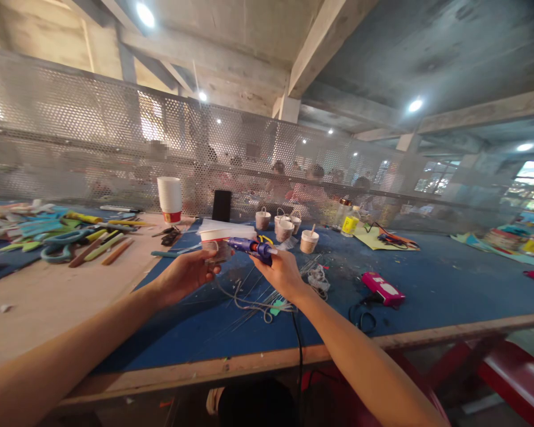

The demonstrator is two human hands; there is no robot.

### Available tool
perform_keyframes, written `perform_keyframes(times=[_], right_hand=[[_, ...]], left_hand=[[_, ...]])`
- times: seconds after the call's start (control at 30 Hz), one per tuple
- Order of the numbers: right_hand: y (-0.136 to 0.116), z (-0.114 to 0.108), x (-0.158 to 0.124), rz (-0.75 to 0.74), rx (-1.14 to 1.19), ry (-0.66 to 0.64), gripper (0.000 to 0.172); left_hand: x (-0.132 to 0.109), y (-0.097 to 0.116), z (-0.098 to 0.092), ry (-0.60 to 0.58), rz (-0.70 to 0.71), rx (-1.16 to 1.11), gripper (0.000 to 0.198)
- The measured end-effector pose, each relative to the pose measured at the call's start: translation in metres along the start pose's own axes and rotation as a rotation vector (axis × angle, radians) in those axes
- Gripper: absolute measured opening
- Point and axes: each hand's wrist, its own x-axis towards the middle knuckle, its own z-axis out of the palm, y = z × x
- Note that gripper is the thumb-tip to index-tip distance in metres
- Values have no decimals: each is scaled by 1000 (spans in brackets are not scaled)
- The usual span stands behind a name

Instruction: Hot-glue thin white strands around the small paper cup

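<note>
In the head view, nearest to me are my two bare forearms [360,356], reaching in from the lower corners over a worktable with a blue surface [445,284]. My left hand [194,274] is closed on a paper cup [210,235], held above the table, white at the top with a red band and cord-wrapped below. My right hand [282,276] is clamped on a blue glue gun [249,247], its front end directed at the cup; I cannot tell whether the tip makes contact. Grey cord [249,306] lies in loose loops below the hands, and a bundle [318,280] of it sits right of my right hand. Beyond stand several small wrapped cups [285,230], some with handles, and another cup [309,242] with a stick in it. A stack of paper cups [169,196] stands at far left, behind blue-handled scissors [64,244]. A pink device [382,289] lies to the right.
</note>
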Motion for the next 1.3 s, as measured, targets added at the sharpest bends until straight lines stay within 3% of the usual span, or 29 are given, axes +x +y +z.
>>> perform_keyframes(times=[0.83,0.97,1.13,1.23,1.3], right_hand=[[0,-3,1,20,83,13,28],[-5,-8,3,95,336,-12,31],[-10,-14,10,341,891,-140,33],[-3,-11,14,450,1121,-130,35],[6,-6,16,513,1144,-81,40]], left_hand=[[-1,1,1,-6,3,-5,28],[1,0,-2,-8,-2,-11,25],[1,1,0,12,16,-1,33],[1,2,2,14,14,14,33],[1,2,2,34,17,20,30]])
